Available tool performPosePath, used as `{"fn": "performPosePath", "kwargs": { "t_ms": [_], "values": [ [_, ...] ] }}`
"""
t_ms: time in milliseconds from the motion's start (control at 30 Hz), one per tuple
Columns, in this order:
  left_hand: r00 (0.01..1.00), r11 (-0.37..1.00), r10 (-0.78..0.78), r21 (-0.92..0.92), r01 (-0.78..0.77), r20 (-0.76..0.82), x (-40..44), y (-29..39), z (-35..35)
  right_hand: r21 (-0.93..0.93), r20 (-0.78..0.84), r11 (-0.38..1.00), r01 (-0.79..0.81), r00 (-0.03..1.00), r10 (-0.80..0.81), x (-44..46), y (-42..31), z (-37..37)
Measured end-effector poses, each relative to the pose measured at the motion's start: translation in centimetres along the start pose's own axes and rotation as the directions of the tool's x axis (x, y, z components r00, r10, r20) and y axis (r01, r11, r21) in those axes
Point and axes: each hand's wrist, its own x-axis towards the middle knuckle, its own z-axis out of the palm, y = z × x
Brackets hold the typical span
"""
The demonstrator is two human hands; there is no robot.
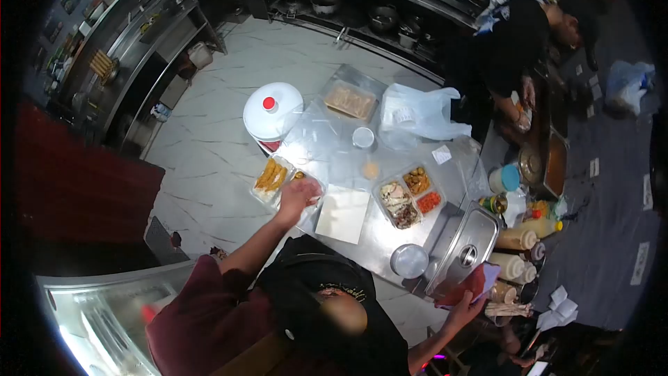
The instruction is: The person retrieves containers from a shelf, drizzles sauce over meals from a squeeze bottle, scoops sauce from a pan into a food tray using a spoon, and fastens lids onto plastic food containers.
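Note:
My left hand [298, 198] is over the right side of a clear divided food container [259, 201], which holds yellow-brown food strips and white rice. Blur and its angle hide whether the fingers grip anything. My right hand [460, 313] holds a red and purple cloth-like piece [480, 283] at the near end of a steel pan lid [467, 256]. A second divided container [400, 205], filled with several foods, sits on the steel table [376, 237]. Between the two containers lies a white square box or sheet [344, 214].
Nearby are a white lidded pot [273, 111], a foil tray [351, 99], a white plastic bag [417, 108] and round clear tubs [409, 261]. Sauce bottles [515, 239] line the right edge. Another person [511, 49] works at the far right counter. Shelves [132, 49] stand at left.

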Motion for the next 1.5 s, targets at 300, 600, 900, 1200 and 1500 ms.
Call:
{"fn": "performPosePath", "kwargs": {
  "t_ms": [300,600,900,1200,1500],
  "values": [
    [0.985,0.936,-0.128,-0.342,0.08,-0.119,13.9,-1.9,-4.3,-0.275,0.164,0.947,0.168,0.978,-0.126,-2.5,-15.5,17.0],
    [0.976,0.982,-0.116,-0.125,0.14,0.183,-0.5,5.7,-9.4,0.263,0.779,0.927,0.267,0.509,-0.367,-9.8,-16.6,47.8],
    [0.888,0.82,0.365,0.548,-0.165,-0.278,3.3,2.3,-23.6,0.225,0.812,0.958,0.18,0.508,-0.286,-18.0,-18.8,66.9],
    [0.977,0.952,0.2,0.25,-0.177,-0.068,6.7,-5.9,-26.8,0.148,0.737,0.939,0.311,0.599,-0.314,-17.4,-12.5,44.8],
    [0.991,0.953,-0.002,0.3,0.044,-0.137,2.7,-5.3,-23.4,-0.442,-0.067,0.825,0.353,0.904,-0.423,0.7,-5.6,13.9]
  ]
}}
